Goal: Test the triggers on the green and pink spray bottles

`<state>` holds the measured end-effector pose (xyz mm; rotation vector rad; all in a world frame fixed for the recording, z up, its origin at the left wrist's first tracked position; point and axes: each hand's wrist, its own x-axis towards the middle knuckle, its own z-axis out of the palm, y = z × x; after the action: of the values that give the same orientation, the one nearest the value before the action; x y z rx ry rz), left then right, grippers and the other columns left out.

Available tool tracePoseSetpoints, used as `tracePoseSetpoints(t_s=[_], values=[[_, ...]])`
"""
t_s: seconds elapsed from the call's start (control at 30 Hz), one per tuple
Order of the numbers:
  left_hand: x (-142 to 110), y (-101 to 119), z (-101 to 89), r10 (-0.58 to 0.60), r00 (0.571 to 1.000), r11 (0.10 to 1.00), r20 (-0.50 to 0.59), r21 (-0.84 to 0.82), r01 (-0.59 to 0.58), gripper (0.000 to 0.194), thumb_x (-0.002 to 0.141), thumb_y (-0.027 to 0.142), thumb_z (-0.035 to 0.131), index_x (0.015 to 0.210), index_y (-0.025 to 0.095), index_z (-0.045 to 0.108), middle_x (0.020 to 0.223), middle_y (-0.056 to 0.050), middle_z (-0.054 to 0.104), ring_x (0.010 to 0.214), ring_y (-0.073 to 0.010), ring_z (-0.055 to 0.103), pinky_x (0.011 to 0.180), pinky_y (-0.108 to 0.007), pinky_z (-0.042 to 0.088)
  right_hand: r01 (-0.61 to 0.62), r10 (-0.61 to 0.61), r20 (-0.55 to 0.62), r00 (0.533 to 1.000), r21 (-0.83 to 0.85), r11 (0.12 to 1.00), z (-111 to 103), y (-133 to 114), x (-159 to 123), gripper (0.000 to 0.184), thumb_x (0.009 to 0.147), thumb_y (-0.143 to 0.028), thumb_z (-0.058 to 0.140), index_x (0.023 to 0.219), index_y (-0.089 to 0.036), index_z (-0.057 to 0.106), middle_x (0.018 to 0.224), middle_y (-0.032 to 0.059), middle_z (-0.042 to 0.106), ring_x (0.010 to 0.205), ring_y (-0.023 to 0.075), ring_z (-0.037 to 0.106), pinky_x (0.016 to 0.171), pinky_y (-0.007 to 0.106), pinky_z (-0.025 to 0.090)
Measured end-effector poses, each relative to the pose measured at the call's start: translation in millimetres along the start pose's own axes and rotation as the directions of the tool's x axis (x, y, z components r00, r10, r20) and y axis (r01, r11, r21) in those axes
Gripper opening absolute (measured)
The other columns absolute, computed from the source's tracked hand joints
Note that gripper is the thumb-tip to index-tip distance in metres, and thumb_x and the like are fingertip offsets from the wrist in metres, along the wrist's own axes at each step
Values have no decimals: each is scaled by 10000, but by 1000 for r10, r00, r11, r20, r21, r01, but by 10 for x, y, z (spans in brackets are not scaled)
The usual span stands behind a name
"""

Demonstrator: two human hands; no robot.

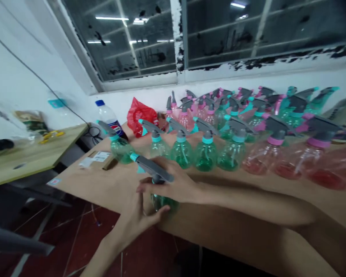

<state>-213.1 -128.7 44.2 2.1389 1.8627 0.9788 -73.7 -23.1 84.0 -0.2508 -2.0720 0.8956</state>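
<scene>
Hand state: we see the right hand (182, 184) closed around the neck of the green spray bottle (160, 201), below the spray head (152, 167), with its fingers wrapped across the near side. The left hand (135, 220) forms a part-open curve at the lower body, thumb across the near side; blur prevents us from telling whether it grips firmly or only steadies.

Position: we find the bottle near the front edge of the bench (115, 188), spray head up and nozzle toward the left. We cannot tell whether its base rests on the surface.

Hazards:

1. Drop. If the right hand slackens while the left hand is only cupped, the smooth, round body may slide out. This close to the edge, we judge that it could fall to the tiled floor (75, 238).

2. Spill. If the spray head is not fully seated, a tilt or squeeze could force liquid out at the neck.

3. Knock-over. The row of green bottles (207, 154) stands just behind the hands; a backward push could topple one into the next.

4. Sweep. The right forearm lies in front of the pink bottles (258, 158). If the elbow swings inward, we judge that contact is possible.
</scene>
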Motion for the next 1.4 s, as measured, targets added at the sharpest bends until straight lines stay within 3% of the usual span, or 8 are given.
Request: tracePoseSetpoints(t_s=[0.2, 0.43, 0.53, 0.63, 0.73, 0.87, 1.17, 1.4], values=[[17, -407, -465, -67, 997, 998, -45, 21, 68, 457, 859, 400, 592, 1247, 251, 404, 1260, -75, 487, 1194, -273, 465, 1005, -483, 377, 14, 25, 120, 992, -311, 950, 394, 117, 317, 289, 851, -459, 546, 963, -199, 606, 985, 66, 682, 975, 200, 608, 863, 324, 487], [130, -678, -431, -17, 973, 989, -229, 137, 50, 548, 846, 519, 583, 1255, 194, 417, 1230, -107, 434, 1211, -281, 425, 1011, -468, 368, -27, 94, 99, 991, -530, 847, 591, 200, 581, 513, 855, -563, 473, 992, -102, 649, 1005, 181, 661, 1059, 320, 547, 893, 443, 428], [213, -807, -369, 2, 959, 981, -282, 187, 53, 582, 839, 535, 593, 1273, 199, 399, 1172, -104, 495, 1131, -278, 498, 933, -454, 438, -31, 125, 113, 986, -607, 794, 440, 118, 621, 540, 798, -557, 570, 948, -47, 665, 1018, 231, 650, 1058, 369, 546, 822, 456, 446], [309, -949, -347, 11, 952, 976, -307, 212, 58, 593, 827, 515, 628, 1273, 212, 382, 1138, -94, 551, 1065, -268, 553, 873, -432, 474, -20, 155, 158, 975, -635, 772, 104, -78, 668, 352, 783, -485, 632, 869, -150, 695, 796, 90, 718, 782, 272, 647, 716, 401, 460], [407, -1061, -369, 8, 943, 959, -333, 271, 88, 582, 812, 512, 650, 1246, 203, 414, 1105, -94, 576, 1029, -277, 566, 855, -433, 471, -91, 177, 54, 983, -690, 718, -279, -261, 796, 319, 820, -502, 568, 886, -218, 696, 713, 24, 711, 664, 209, 648, 592, 334, 435], [551, -1097, -442, 18, 938, 907, -346, 401, 130, 566, 779, 510, 685, 1215, 202, 499, 1094, -105, 559, 1033, -316, 532, 862, -464, 445, -74, 80, -33, 996, -800, 595, -588, -248, 1054, 316, 829, -477, 549, 865, -201, 697, 864, 75, 714, 802, 254, 641, 653, 366, 428], [828, -981, -519, 51, 960, 805, -275, 581, 124, 618, 747, 479, 725, 1242, 153, 554, 1024, -124, 556, 988, -330, 505, 849, -436, 448, 14, 241, 137, 961, -892, 452, -384, 170, 1271, 428, 850, -554, 482, 810, -187, 699, 674, 78, 683, 761, 271, 634, 899, 521, 327], [916, -1020, -502, 34, 966, 774, -257, 618, 137, 667, 753, 534, 692, 1274, 152, 522, 1010, -121, 541, 976, -332, 507, 840, -436, 450, 51, 255, 169, 952, -908, 415, -335, 258, 1284, 398, 879, -457, 478, 724, -161, 694, 658, 105, 672, 695, 269, 612, 853, 512, 336]])
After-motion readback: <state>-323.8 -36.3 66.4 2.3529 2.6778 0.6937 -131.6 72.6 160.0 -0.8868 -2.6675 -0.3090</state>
